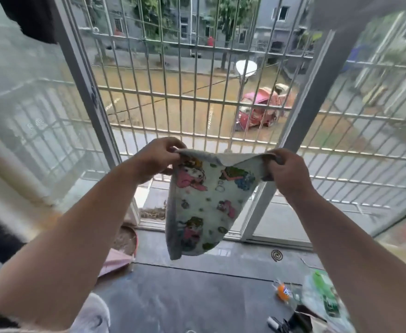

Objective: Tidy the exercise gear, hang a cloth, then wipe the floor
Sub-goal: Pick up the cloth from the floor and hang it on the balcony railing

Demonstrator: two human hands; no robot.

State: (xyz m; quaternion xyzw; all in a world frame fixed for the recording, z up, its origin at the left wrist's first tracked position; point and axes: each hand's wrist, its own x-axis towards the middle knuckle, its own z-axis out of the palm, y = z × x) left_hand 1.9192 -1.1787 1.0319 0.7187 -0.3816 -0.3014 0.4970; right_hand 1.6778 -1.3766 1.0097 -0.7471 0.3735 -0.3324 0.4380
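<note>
Barred window grille fills the far scene, with one red three-wheeled vehicle parked in the yard beyond. Near it, two hands hold up one cartoon-printed cloth: the left hand pinches its top left corner, the right hand grips the top right. One mosquito coil lies on the dark floor, one orange bottle near right.

Dark grey floor bears an orange bottle and a mosquito coil.
</note>
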